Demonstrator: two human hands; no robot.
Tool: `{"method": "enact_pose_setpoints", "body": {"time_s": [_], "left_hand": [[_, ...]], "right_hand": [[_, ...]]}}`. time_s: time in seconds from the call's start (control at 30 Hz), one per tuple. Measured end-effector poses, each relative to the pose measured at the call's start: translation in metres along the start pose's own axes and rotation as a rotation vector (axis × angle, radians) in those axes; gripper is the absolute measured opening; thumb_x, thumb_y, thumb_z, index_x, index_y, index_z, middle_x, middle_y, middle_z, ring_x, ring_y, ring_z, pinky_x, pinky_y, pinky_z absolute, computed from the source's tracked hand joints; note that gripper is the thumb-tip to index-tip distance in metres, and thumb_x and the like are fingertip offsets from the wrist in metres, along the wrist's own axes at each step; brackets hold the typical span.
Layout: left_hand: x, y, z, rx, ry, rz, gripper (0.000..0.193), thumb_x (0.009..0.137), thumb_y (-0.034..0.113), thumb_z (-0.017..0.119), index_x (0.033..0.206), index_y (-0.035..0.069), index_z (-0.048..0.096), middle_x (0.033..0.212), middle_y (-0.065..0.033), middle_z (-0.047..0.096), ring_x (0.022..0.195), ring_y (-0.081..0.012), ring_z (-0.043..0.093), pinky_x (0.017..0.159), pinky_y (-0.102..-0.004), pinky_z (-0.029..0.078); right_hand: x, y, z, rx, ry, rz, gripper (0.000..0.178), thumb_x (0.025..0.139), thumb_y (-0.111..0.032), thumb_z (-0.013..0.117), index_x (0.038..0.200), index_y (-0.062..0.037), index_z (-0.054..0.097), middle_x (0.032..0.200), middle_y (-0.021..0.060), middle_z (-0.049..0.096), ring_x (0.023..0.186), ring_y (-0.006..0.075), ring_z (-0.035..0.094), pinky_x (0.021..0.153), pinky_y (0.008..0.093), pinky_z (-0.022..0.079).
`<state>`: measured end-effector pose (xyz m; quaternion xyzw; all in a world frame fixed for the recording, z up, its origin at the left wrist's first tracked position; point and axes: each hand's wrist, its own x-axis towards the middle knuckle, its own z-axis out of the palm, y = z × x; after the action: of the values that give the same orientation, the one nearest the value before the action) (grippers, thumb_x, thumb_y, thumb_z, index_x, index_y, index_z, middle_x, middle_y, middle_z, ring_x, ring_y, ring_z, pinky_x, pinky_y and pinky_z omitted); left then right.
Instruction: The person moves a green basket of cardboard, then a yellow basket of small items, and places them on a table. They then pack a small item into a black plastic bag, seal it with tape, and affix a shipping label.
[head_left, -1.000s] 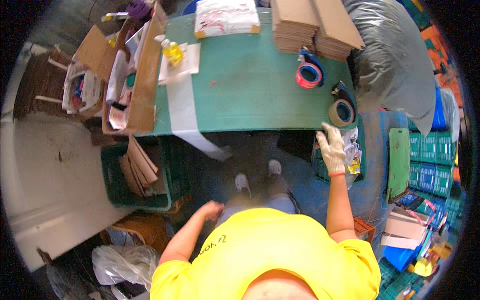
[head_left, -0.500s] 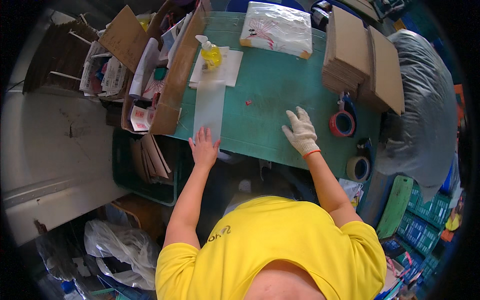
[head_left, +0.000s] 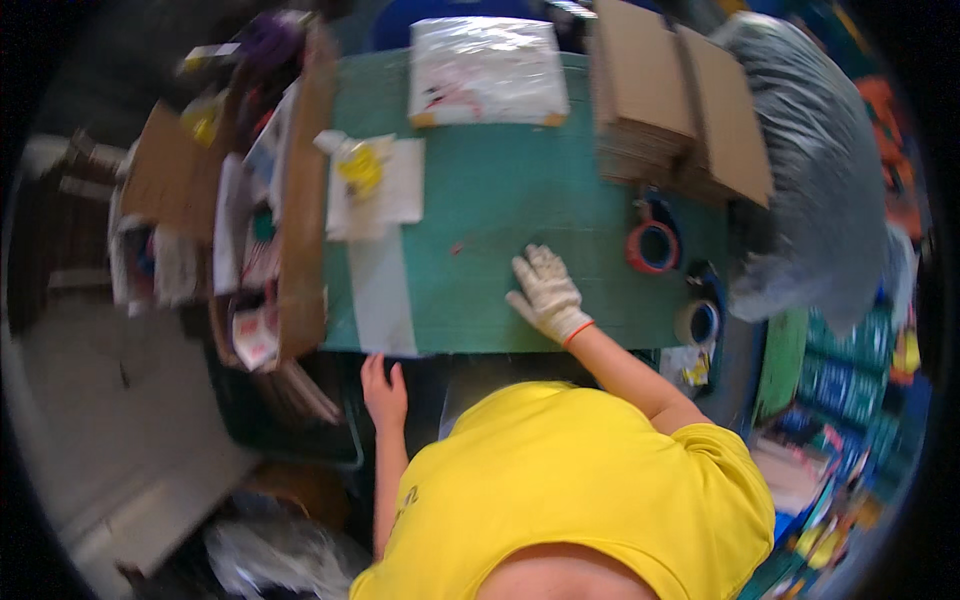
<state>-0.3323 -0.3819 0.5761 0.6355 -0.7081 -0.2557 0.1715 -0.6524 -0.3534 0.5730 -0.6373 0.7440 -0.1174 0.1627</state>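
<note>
A whitish translucent strip (head_left: 383, 300) lies lengthwise on the green tabletop (head_left: 480, 210), reaching its near edge. My left hand (head_left: 384, 392), bare, is just off that edge below the strip, fingers extended, thumb apart, nothing seen in it. In a white knit glove with an orange cuff, my right hand (head_left: 550, 295) rests open and palm down on the table near its front. A small red scrap (head_left: 457, 249) lies between the hands. Beyond the strip, a pump bottle of yellow liquid (head_left: 360, 172) stands on white sheets (head_left: 404, 180).
A long cardboard box (head_left: 305, 200) of papers borders the table's left. At the far side sits a plastic-wrapped white package (head_left: 488, 70). Stacked cardboard (head_left: 645, 75), a red tape dispenser (head_left: 652, 246) and a pale tape roll (head_left: 697, 322) line the right, beside a large grey bag (head_left: 810, 180).
My left hand has come off the strip and drawn back toward me, past the table edge. The gloved right hand stays about where it was on the table. The whole view has shifted and blurred.
</note>
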Motion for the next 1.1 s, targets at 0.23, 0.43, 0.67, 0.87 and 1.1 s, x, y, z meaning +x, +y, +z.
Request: {"method": "enact_pose_setpoints", "body": {"time_s": [0.23, 0.43, 0.67, 0.87, 1.1], "left_hand": [[0.102, 0.098, 0.048, -0.320, -0.310, 0.411, 0.020, 0.083, 0.009, 0.063, 0.100, 0.001, 0.057, 0.089, -0.0141, 0.059, 0.076, -0.0260, 0.060, 0.069, -0.0332, 0.049], [0.226, 0.333, 0.151, -0.490, -0.185, 0.856, 0.017, 0.089, 0.017, 0.055, 0.098, 0.004, 0.061, 0.085, -0.0166, 0.062, 0.078, -0.0327, 0.062, 0.067, -0.0393, 0.047], [0.246, 0.435, 0.247, -0.237, 0.062, 0.415, 0.048, 0.074, 0.035, 0.072, 0.106, 0.001, 0.060, 0.094, -0.0152, 0.066, 0.091, -0.0314, 0.063, 0.082, -0.0405, 0.048], [0.286, 0.408, 0.256, -0.509, -0.435, 0.177, 0.035, 0.080, 0.021, 0.067, 0.100, -0.007, 0.061, 0.092, -0.0165, 0.067, 0.082, -0.0211, 0.064, 0.072, -0.0337, 0.051], [0.192, 0.387, 0.140, -0.649, 0.084, 0.629, 0.025, 0.088, 0.006, 0.052, 0.111, -0.004, 0.054, 0.093, -0.0214, 0.064, 0.085, -0.0336, 0.063, 0.073, -0.0387, 0.050]], "right_hand": [[-0.041, -0.002, -0.021, 0.067, 0.323, 0.200, 0.046, 0.080, -0.032, 0.062, 0.119, -0.0093, 0.054, 0.128, 0.0230, 0.047, 0.121, 0.0407, 0.042, 0.102, 0.0478, 0.033], [-0.050, 0.050, -0.057, -0.220, 0.581, 0.325, 0.052, 0.078, -0.025, 0.066, 0.125, -0.0102, 0.049, 0.119, 0.0201, 0.053, 0.115, 0.0376, 0.047, 0.103, 0.0497, 0.032], [-0.069, 0.134, -0.057, -0.509, 0.266, 0.400, 0.070, 0.073, -0.028, 0.068, 0.135, -0.0137, 0.039, 0.091, 0.0086, 0.058, 0.092, 0.0254, 0.054, 0.102, 0.0570, 0.028], [-0.090, 0.145, -0.072, -0.475, 0.376, 0.528, 0.067, 0.075, -0.027, 0.066, 0.135, -0.0128, 0.040, 0.104, 0.0112, 0.056, 0.101, 0.0295, 0.052, 0.104, 0.0559, 0.025], [-0.051, 0.089, -0.145, 0.473, 0.832, 0.170, 0.074, 0.083, -0.034, 0.066, 0.142, -0.0074, 0.029, 0.138, 0.0208, 0.038, 0.130, 0.0389, 0.031, 0.106, 0.0474, 0.028]]}}
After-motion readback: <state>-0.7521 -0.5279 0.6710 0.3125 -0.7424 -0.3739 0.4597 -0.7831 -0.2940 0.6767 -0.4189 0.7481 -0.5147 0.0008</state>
